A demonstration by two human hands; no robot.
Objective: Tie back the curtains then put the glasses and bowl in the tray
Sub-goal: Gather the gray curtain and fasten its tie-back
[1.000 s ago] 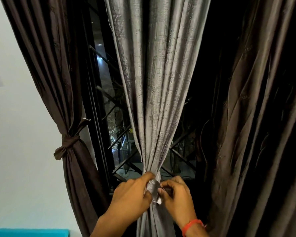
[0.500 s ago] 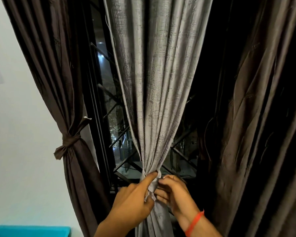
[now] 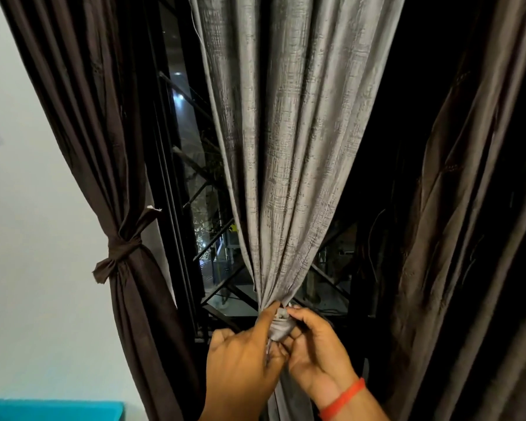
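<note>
A grey curtain (image 3: 292, 147) hangs in the middle of the window and is gathered into a bunch low down. Around that bunch sits a grey tie-back band (image 3: 281, 328). My left hand (image 3: 243, 360) has its forefinger stretched up along the gathered cloth while the thumb and other fingers pinch the band's end. From the right, my right hand (image 3: 316, 350), with a red thread on its wrist, pinches the band's knot with thumb and fingertips. A dark brown curtain (image 3: 97, 123) on the left is bound by a brown tie (image 3: 120, 253). No glasses, bowl or tray are in view.
Another dark brown curtain (image 3: 468, 238) hangs loose on the right. Behind the curtains is a window with a black metal grille (image 3: 207, 256) and night outside. A white wall (image 3: 28, 238) fills the left; a turquoise object (image 3: 52, 410) shows at the bottom left corner.
Both hands have shifted slightly up along the grey bunch. My left forefinger has straightened upward against the cloth, and my right fingers have closed tighter on the knot.
</note>
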